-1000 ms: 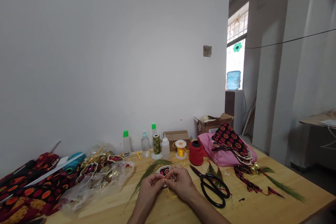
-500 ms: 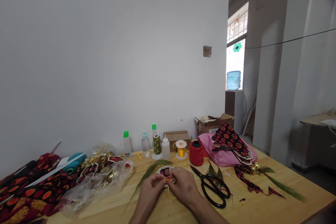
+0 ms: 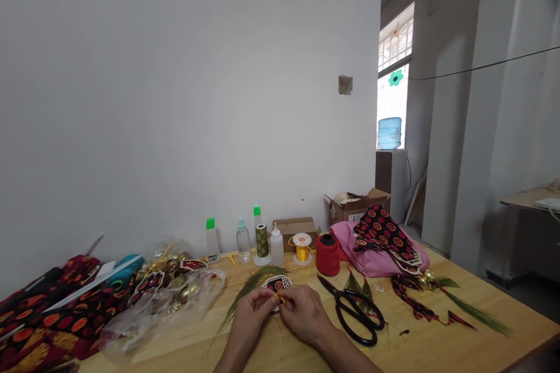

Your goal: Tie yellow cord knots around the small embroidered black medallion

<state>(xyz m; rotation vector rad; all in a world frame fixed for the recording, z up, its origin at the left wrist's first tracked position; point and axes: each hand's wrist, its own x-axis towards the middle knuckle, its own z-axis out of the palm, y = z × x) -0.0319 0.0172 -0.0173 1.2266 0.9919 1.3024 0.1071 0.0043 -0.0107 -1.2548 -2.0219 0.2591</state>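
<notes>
Both my hands meet at the front middle of the table, fingertips pinched close together. A yellow cord (image 3: 279,298) runs between them, with a small bunched part at the fingertips. My left hand (image 3: 252,316) is closed on the cord from the left. My right hand (image 3: 305,313) grips it from the right. Just behind the fingers lies a dark patterned fabric piece (image 3: 275,284) with a pale edge, partly covered by the hands. A bundle of green fringe (image 3: 247,288) curves out beside it to the left.
Black scissors (image 3: 356,310) lie right of my hands. Behind stand a yellow cord spool (image 3: 302,249), a red thread cone (image 3: 328,255), a green thread spool (image 3: 261,243) and bottles (image 3: 276,246). A plastic bag with gold bells (image 3: 175,297) and patterned cloth (image 3: 56,320) are left, pink cloth (image 3: 350,256) right.
The yellow cord's loop that hung below my fingers is drawn up and now bunches at the fingertips. My right hand has shifted slightly; both hands stay together.
</notes>
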